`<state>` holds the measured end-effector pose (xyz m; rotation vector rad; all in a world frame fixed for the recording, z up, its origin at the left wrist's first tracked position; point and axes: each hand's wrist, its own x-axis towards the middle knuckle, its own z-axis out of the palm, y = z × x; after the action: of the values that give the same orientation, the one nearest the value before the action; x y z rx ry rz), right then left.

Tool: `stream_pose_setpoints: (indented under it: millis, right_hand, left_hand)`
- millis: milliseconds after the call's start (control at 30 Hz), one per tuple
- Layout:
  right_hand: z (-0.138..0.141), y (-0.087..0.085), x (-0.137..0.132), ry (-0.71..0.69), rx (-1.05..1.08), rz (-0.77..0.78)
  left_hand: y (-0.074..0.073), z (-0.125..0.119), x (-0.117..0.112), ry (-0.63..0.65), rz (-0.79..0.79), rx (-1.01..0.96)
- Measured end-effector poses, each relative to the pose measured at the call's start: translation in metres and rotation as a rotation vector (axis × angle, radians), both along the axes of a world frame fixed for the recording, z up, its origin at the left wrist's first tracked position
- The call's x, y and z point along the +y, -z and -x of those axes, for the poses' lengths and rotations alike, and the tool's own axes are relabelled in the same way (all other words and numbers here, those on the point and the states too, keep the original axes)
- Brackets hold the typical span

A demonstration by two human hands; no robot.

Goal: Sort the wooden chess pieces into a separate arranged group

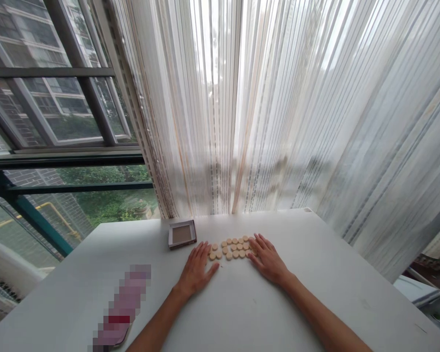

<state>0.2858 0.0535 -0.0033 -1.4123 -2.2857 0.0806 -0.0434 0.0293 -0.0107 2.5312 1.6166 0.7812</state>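
Several round, pale wooden discs (235, 248) lie flat on the white table in rough rows, close together. My left hand (198, 266) rests at the left end of the rows, palm down, thumb spread from the fingers, its fingertips beside or over the leftmost discs. At the right end lies my right hand (267, 259), also palm down with fingers stretched, covering part of the last discs. A small gap parts a few discs near my left hand from the larger group. Neither hand grips anything. What lies under the fingers is hidden.
An open, shallow box (182, 234) with a brown inside stands behind my left hand. A pixelated pinkish object (126, 303) lies at the left front of the white table (220, 313). Sheer striped curtains (234, 122) hang behind the table's far edge, with a window (51, 98) at left.
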Motion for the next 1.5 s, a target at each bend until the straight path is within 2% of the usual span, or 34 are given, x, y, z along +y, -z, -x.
stream_pose_setpoints:
  millis: [100, 300, 467, 600, 733, 833, 900, 1000, 1167, 1300, 1500]
  right_hand:
    - [0.000, 0.001, 0.000, 0.012, -0.012, 0.009]
    - [0.001, 0.003, -0.001, 0.027, -0.011, -0.012]
    - [0.002, 0.001, -0.002, 0.005, 0.040, -0.064]
    - [0.003, -0.003, -0.006, 0.051, 0.122, -0.146]
    - [-0.004, -0.004, -0.017, 0.151, 0.208, -0.225]
    - [-0.013, -0.003, -0.029, 0.161, 0.235, -0.247]
    - [-0.017, -0.002, -0.035, 0.155, 0.242, -0.250]
    - [-0.020, -0.001, -0.040, 0.156, 0.246, -0.248]
    - [-0.017, 0.000, -0.039, 0.155, 0.237, -0.232]
    - [-0.018, 0.003, -0.036, 0.157, 0.235, -0.235]
    - [-0.021, 0.008, -0.035, 0.177, 0.223, -0.259]
  left_hand:
    - [0.004, -0.003, 0.011, -0.014, 0.014, 0.027]
    - [0.002, -0.014, 0.038, 0.014, -0.006, 0.026]
    - [-0.002, -0.015, 0.042, 0.052, -0.035, 0.015]
    - [-0.006, -0.018, 0.030, -0.006, -0.097, -0.041]
    - [-0.004, -0.013, 0.000, -0.116, -0.154, -0.108]
    - [0.000, 0.000, -0.024, -0.165, -0.163, -0.132]
    - [0.001, 0.007, -0.032, -0.166, -0.152, -0.138]
    - [-0.003, 0.009, -0.034, -0.151, -0.128, -0.140]
    - [-0.011, -0.003, -0.026, -0.166, -0.114, -0.143]
    - [-0.016, -0.013, -0.037, -0.172, -0.102, -0.157]
    - [-0.027, -0.030, -0.056, -0.023, -0.049, -0.192]
